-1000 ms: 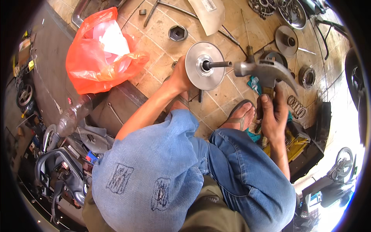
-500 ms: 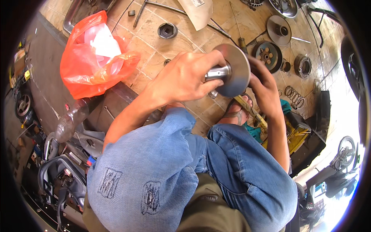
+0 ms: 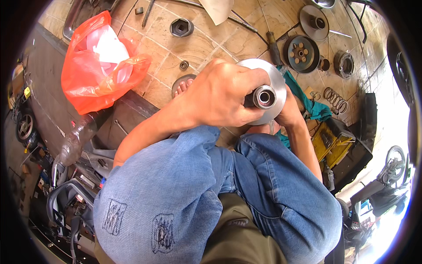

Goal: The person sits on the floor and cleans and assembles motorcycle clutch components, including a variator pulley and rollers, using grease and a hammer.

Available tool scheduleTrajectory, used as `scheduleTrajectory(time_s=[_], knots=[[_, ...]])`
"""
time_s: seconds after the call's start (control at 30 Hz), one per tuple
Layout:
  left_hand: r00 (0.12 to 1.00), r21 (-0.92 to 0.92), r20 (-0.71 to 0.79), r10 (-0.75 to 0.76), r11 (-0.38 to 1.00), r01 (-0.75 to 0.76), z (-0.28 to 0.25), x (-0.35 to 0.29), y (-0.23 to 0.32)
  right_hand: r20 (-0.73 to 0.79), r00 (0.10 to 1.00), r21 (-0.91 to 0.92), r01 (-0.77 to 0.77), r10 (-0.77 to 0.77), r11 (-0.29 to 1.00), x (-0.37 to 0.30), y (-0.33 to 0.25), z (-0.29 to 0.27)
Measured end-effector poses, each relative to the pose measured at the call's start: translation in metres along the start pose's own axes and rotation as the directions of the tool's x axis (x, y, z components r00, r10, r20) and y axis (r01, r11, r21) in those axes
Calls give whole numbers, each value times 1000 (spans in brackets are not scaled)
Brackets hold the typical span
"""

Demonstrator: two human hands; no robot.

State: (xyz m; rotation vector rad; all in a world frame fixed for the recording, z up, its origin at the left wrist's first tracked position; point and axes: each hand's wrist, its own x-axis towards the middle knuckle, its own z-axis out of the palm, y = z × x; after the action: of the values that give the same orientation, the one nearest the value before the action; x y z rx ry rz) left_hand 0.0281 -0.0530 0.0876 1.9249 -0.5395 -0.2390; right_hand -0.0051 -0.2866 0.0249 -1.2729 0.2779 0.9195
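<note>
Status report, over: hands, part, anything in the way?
Left hand grips metal disc by its hub; right hand behind disc, fingers hidden. Hub's open end faces up. Teal cloth near right hand, not over the disc.

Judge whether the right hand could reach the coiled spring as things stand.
Probably yes: the coiled spring lies uncovered beyond the teal cloth, though the right hand, partly hidden behind the metal disc, may need freeing.
</note>
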Motion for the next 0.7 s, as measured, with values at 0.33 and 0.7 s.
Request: scheduleTrajectory(time_s=[0.33,0.7], knots=[[997,69,0,83,994,-83,-12,4,10,34,974,-451,215,-224,866,0,-1,6],[870,-983,-153,-468,165,-85,-17,-48,-65,-190,976,-71,-119,104,990,-68,-28,-44]])
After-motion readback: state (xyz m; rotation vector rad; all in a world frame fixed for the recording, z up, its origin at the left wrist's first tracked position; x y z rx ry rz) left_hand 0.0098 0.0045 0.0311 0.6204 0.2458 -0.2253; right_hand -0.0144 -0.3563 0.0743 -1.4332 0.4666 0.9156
